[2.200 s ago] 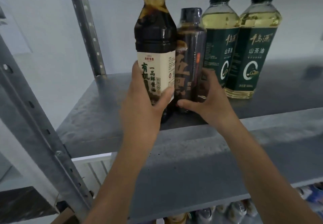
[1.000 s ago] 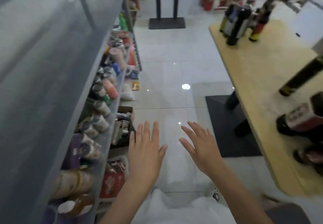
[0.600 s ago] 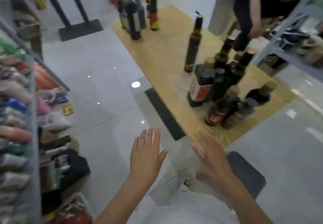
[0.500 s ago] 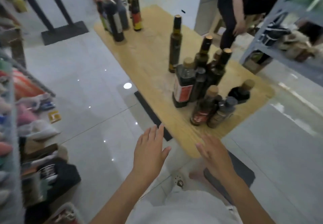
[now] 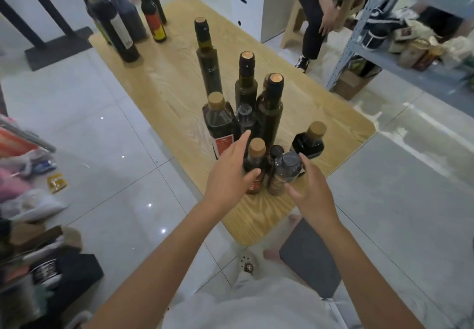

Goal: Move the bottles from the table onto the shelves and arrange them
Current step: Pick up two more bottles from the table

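While open, hands (image 5: pixel 269 182) beside bottles (image 5: pixel 256 164)

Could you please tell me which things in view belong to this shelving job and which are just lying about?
Belongs to the job:
near bottles
far bottles
table
left hand
right hand

Just lying about:
cardboard box
yellow packet
stool

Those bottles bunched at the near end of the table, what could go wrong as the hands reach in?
The left hand and right hand close on a cork-topped bottle and a grey-capped bottle packed tightly together. A knuckle might tip the tall dark bottle behind. Both stand near the table edge, so a slip could send them to the floor.
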`<state>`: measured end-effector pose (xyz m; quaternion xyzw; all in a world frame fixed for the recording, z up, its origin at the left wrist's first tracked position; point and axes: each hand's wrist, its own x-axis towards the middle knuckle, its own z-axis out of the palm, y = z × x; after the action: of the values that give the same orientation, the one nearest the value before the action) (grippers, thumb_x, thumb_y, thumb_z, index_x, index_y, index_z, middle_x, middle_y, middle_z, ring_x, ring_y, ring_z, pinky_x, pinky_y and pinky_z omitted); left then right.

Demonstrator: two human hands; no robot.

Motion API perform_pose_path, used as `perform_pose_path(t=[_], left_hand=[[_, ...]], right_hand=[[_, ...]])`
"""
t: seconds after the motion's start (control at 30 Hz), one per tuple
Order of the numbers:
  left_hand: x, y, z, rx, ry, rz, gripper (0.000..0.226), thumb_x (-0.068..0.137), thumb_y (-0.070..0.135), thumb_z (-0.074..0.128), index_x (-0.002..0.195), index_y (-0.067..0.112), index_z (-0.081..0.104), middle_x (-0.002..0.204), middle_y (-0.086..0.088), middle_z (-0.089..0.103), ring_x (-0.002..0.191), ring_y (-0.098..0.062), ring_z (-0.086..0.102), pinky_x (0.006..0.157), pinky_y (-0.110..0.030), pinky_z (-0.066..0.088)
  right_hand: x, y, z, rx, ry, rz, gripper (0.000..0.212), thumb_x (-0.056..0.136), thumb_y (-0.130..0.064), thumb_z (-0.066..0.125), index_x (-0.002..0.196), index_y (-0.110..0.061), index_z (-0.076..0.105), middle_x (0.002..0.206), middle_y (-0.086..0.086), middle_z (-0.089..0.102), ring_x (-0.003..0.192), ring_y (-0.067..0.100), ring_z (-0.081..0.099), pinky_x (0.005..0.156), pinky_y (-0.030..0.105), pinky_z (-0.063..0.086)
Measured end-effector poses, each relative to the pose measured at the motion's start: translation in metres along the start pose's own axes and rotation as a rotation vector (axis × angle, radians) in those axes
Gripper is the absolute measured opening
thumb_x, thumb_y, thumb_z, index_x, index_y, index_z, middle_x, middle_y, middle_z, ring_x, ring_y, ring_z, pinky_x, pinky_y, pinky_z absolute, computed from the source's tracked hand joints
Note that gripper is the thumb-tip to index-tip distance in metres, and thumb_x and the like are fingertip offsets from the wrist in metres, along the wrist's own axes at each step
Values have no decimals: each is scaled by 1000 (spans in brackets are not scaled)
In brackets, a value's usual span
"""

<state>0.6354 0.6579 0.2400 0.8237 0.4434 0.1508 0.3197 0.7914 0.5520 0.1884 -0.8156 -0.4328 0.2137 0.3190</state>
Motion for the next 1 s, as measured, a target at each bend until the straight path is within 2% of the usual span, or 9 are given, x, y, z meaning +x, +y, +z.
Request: perform_pose_path(t=[0.1, 0.2, 0.37, 0.53, 0.67, 0.77, 0.87, 1.0], left_hand=[[9, -5, 13, -123, -22, -35, 69, 81, 18, 72, 139, 30, 37, 133, 11, 54, 123, -8, 49, 101, -28, 42], [13, -10, 23, -120, -8, -52, 48, 81, 18, 72, 123, 28, 51, 117, 13, 62, 112, -10, 56, 89, -24, 45], [23, -8, 30, -97, -37, -47, 49, 81, 21, 71, 125, 30, 50, 119, 13, 61, 110, -8, 56, 89, -25, 46], [26, -14, 34, -120, -60, -68, 57, 76, 23, 76, 123, 38, 47, 118, 19, 60, 111, -6, 55, 91, -30, 49], [28, -17, 37, -138, -82, -74, 60, 71, 22, 80, 120, 38, 49, 118, 18, 60, 112, -6, 55, 92, -32, 48], [31, -22, 37, -138, -156, -79, 67, 65, 21, 83, 122, 37, 51, 122, 16, 59, 112, -9, 54, 94, -36, 48], [27, -29, 39, -93, -192, -56, 61, 62, 21, 81, 112, 37, 49, 113, 14, 61, 104, -14, 57, 84, -41, 51], [17, -34, 39, -32, -147, -46, 57, 62, 28, 82, 108, 31, 49, 106, 15, 62, 97, -12, 58, 73, -29, 47]], right_hand=[[13, 3, 5, 33, -34, -7, 73, 79, -22, 73, 141, -24, 34, 139, -4, 44, 130, 14, 40, 105, 27, 34], [23, 4, 7, 74, -74, -1, 70, 74, -21, 77, 134, -27, 41, 129, -7, 51, 119, 11, 48, 95, 22, 37], [38, 8, 10, 71, -138, 48, 79, 68, -27, 80, 135, -29, 39, 127, -5, 57, 113, 15, 55, 87, 28, 44], [41, 11, 14, 51, -181, 89, 79, 68, -27, 80, 133, -35, 35, 122, -9, 59, 105, 16, 59, 74, 28, 45], [40, 15, 17, 72, -199, 53, 79, 66, -21, 82, 128, -34, 35, 115, -9, 61, 100, 17, 61, 74, 33, 49], [41, 14, 16, 74, -200, 56, 76, 66, -22, 82, 125, -35, 36, 111, -10, 62, 96, 17, 61, 73, 31, 49], [42, 12, 15, 61, -203, 69, 73, 62, -26, 84, 119, -38, 38, 105, -12, 63, 92, 16, 61, 69, 30, 48], [39, 5, 16, 28, -210, 82, 68, 58, -31, 86, 111, -36, 43, 94, -17, 62, 84, 12, 60, 60, 22, 43]])
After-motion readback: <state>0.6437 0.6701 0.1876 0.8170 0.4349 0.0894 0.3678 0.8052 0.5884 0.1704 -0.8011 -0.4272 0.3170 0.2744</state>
